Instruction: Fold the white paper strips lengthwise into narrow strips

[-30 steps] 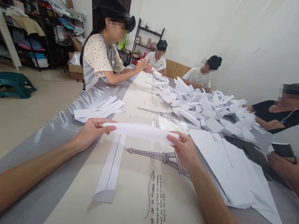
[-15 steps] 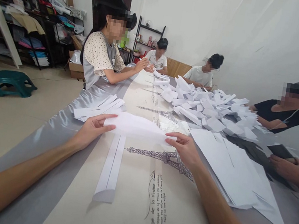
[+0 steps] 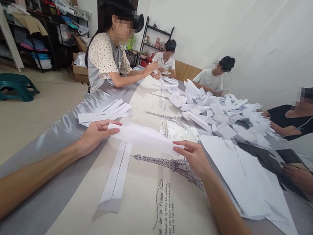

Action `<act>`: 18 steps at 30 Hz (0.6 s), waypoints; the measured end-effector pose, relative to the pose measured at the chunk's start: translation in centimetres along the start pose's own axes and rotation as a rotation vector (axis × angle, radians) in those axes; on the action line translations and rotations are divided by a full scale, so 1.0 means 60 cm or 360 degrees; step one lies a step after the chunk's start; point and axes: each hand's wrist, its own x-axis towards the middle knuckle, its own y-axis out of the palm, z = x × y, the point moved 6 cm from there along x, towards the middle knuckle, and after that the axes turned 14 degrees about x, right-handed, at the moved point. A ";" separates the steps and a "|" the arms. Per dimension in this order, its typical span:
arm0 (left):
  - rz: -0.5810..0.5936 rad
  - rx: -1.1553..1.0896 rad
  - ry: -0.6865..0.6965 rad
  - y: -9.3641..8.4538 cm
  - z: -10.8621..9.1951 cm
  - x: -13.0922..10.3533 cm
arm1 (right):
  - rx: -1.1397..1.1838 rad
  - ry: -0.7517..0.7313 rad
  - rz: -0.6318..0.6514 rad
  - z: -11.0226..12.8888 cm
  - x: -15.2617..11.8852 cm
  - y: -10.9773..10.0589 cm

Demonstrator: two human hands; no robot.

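Your L hand [image 3: 92,138] has its fingers clamped on the paper strip [image 3: 145,134]; pinch lightly, w/o creasing. Strip spans both hands over the tabletop [image 3: 192,229]; ease any bow gently. Your R hand [image 3: 196,159] has fingers clamped on its other end; match L's tension.

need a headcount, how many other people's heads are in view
4: spotted sleeves at left, white shirt at far end, white top behind paper pile, black top at right. Right-edge hand may be another person's.
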 end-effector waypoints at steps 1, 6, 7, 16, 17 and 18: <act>0.0003 0.0009 0.0002 0.000 0.001 0.001 | 0.0006 0.0006 0.0002 -0.001 0.000 0.000; -0.0022 0.0102 0.0066 -0.002 -0.001 0.002 | 0.0004 0.0020 -0.0045 -0.007 0.003 -0.006; -0.0049 0.0145 0.0074 -0.003 -0.002 0.002 | -0.0006 0.0018 -0.0054 -0.007 0.003 -0.008; -0.0142 0.0450 0.0178 -0.001 -0.015 0.001 | -0.0135 -0.0112 -0.0092 0.006 0.002 -0.002; -0.0157 0.0462 0.0195 -0.001 -0.017 0.001 | -0.0115 -0.0131 -0.0076 0.009 0.001 0.000; -0.0176 0.0467 0.0211 -0.002 -0.018 0.001 | -0.0093 -0.0143 -0.0060 0.013 0.000 0.002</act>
